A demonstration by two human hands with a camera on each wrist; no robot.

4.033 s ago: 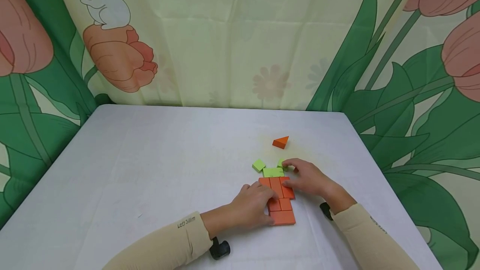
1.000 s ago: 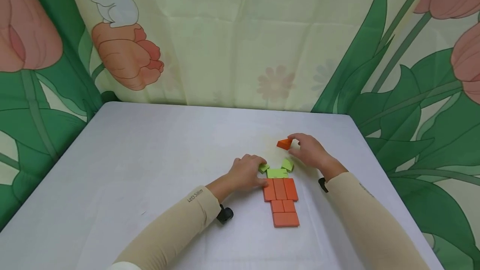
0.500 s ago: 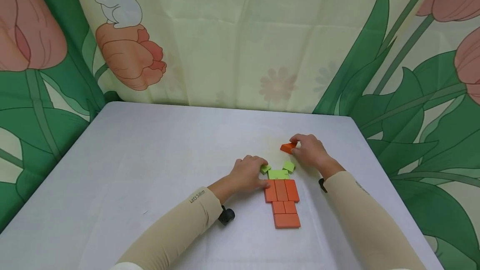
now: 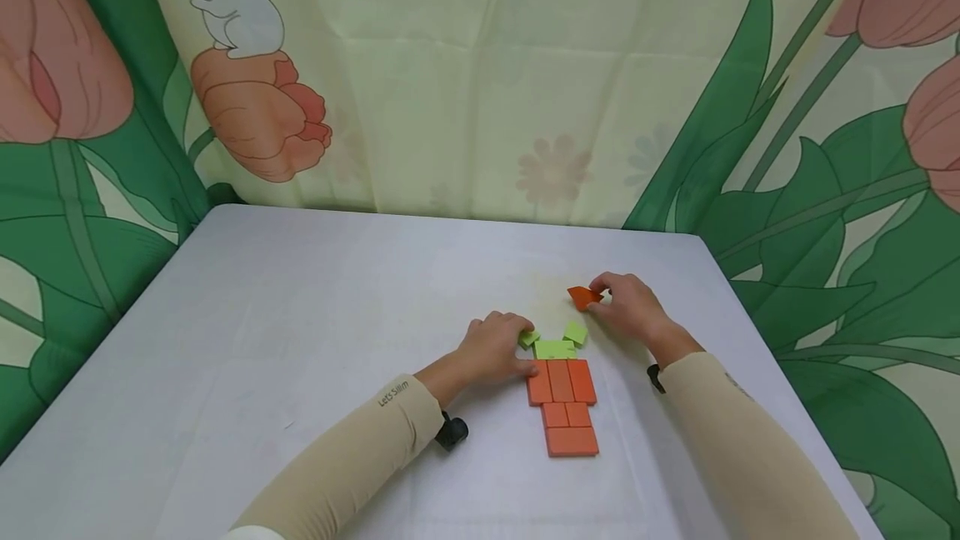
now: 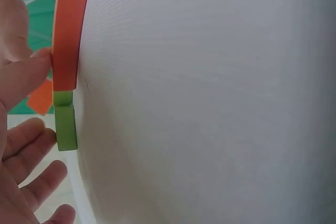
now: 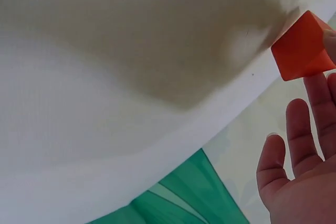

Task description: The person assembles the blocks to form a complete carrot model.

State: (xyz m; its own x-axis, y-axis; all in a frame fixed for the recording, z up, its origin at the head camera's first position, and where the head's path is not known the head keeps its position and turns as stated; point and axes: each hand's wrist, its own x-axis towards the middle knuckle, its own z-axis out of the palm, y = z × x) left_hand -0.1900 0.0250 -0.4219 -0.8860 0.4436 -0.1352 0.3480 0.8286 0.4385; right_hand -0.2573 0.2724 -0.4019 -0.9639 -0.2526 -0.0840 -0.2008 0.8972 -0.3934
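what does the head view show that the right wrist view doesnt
Only the head view shows the left hand resting against the flat orange block figure and the green pieces at its top, plus the leaf-print curtain.

Only the right wrist view shows the right hand's fingers from the palm side, mostly straight.

Both show the right hand pinching the orange triangular block over the white table.

Table (image 4: 300, 340) fills lower frame, curtain (image 4: 465, 73) behind. Flat blocks (image 4: 564, 407) lower centre-right; left hand (image 4: 495, 348) at their left; wedge (image 4: 583, 297) upper right, in right hand (image 4: 630, 307).
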